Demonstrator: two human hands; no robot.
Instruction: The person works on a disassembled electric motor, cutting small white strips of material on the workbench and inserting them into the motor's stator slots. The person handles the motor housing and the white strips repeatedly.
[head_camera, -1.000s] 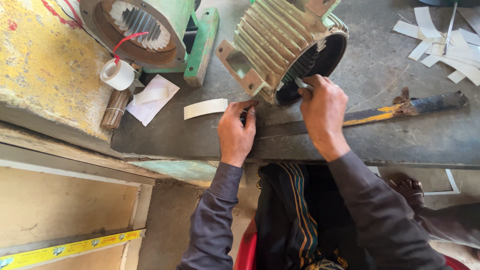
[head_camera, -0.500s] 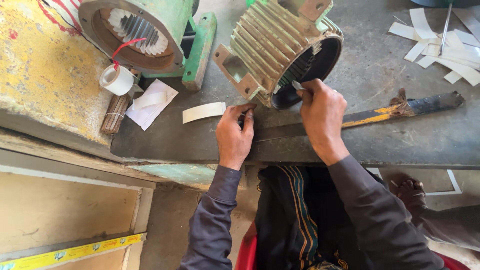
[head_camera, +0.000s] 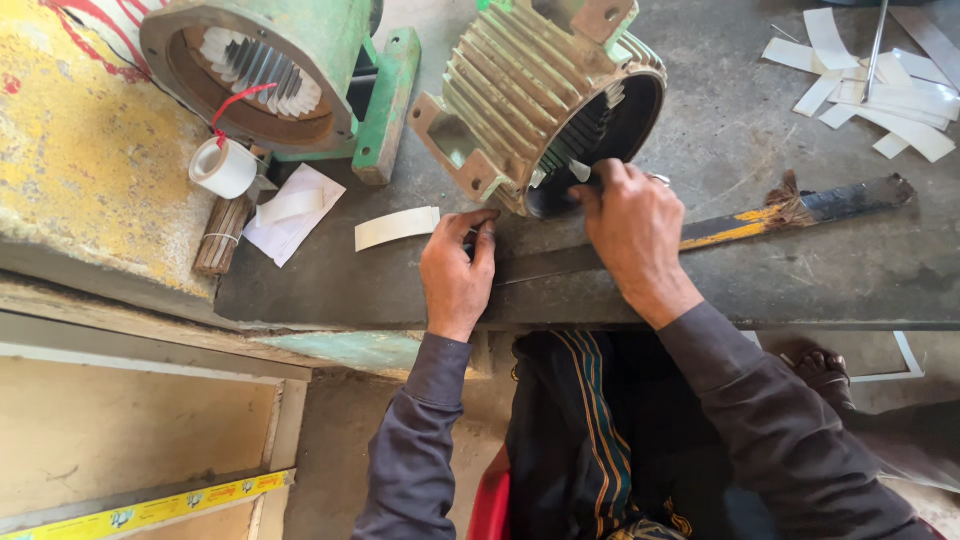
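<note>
My right hand (head_camera: 632, 222) pinches a white paper strip (head_camera: 579, 170) at the finned stator housing (head_camera: 540, 100) mouth on the bench; left hand (head_camera: 458, 270) grips its lower rim; risk: strip creases or tears on slot edges.

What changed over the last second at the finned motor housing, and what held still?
The right hand slid slightly left along the finned housing rim, pushing a white paper slip into the bore. The left hand stays braced at the housing's base. Tape roll, loose paper strip and second green housing did not move.
</note>
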